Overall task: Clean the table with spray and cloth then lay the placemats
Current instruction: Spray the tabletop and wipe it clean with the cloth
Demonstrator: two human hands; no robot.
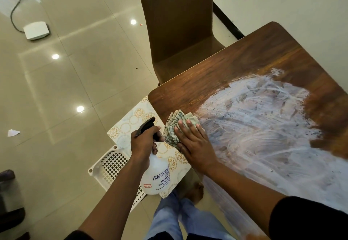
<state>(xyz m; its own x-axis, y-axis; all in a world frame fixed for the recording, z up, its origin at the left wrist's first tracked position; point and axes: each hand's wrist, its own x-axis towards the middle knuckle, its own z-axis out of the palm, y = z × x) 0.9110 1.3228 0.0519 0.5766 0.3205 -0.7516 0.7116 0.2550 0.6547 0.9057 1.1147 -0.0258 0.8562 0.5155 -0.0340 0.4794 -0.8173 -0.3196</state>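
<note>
My right hand (194,143) presses flat on a folded checked cloth (174,124) at the near left edge of the wooden table (263,57). White, streaky spray smears (263,126) cover much of the tabletop to the right of the cloth. My left hand (144,143) grips the neck of a white spray bottle (156,175) with a black trigger head, held off the table's edge over the floor. A patterned placemat (131,124) with gold and blue circles lies below the bottle, on a white perforated stool (111,166).
A brown chair (178,23) stands at the table's far left side. A white device with a cable (36,30) and a scrap of paper (13,132) lie on the glossy tiled floor. My legs and a bare foot (195,192) are beside the table.
</note>
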